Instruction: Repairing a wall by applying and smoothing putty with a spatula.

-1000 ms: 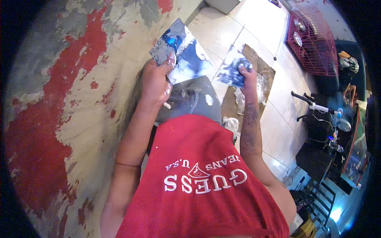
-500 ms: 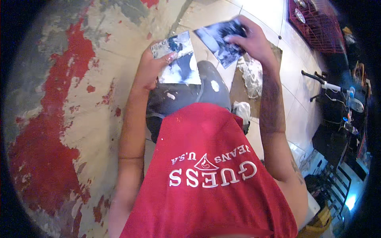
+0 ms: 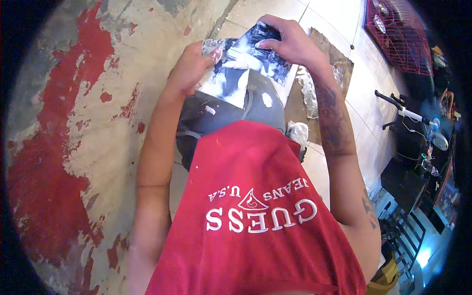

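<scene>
My left hand (image 3: 191,69) grips a thin rectangular plate (image 3: 227,87) by its left side, thumb on top; its face is smeared with white paste. In my right hand (image 3: 291,42), pinched at the upper corner between thumb and fingers, is a second dark thin plate (image 3: 265,51), streaked with white. The second plate overlaps the upper right of the first, its lower edge against that face. Both are above my grey-clad knees, which carry white spots. White residue shows on my left thumb. What the plates are made of I cannot tell.
Right of my knees, a brown board (image 3: 340,66) with a lump of white paste (image 3: 309,93) lies on the tiles. Beside my leg is a crumpled white bag (image 3: 297,132). A wall (image 3: 123,59) with peeling red paint stands left. Farther right are a red wire rack (image 3: 396,29) and a white-and-black stand (image 3: 412,114).
My right hand has moved left and brought its plate over the left one, where they were apart before. The left plate has tilted, and more white shows on the right plate.
</scene>
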{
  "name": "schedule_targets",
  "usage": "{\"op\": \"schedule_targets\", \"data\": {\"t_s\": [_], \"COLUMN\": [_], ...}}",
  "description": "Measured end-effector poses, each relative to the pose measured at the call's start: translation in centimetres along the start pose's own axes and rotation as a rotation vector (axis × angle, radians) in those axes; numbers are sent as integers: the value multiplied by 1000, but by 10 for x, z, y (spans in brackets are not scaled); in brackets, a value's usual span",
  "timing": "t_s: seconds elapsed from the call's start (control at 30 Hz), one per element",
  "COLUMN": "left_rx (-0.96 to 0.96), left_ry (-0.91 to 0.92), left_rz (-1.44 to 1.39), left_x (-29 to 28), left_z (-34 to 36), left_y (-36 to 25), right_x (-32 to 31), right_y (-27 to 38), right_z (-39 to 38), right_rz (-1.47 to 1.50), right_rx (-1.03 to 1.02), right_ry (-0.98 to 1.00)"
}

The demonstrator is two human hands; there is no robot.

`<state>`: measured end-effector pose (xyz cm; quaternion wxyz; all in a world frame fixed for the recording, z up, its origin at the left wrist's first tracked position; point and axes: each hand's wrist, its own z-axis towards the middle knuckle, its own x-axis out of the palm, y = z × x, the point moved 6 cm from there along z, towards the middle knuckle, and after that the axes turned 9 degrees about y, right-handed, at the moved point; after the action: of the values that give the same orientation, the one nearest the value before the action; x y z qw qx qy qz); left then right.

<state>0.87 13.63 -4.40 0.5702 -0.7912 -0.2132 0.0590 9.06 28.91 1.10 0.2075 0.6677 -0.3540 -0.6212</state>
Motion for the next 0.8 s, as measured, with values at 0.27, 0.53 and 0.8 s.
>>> {"op": "schedule_targets", "data": {"t_s": [0.27, 0.53, 0.8], "left_rx": [-158, -419, -190], "left_ry": [213, 65, 21], "left_rz": [-119, -105, -478], "left_x": [-14, -29, -30], "left_z": [47, 91, 56], "left_y": [46, 92, 73], "right_x": [29, 80, 40], "right_y": [-33, -86, -69], "right_z": [3, 3, -28], "right_rz": [-1, 346, 769], "right_rx": [-11, 75, 8], "right_ry": [30, 203, -37]}}
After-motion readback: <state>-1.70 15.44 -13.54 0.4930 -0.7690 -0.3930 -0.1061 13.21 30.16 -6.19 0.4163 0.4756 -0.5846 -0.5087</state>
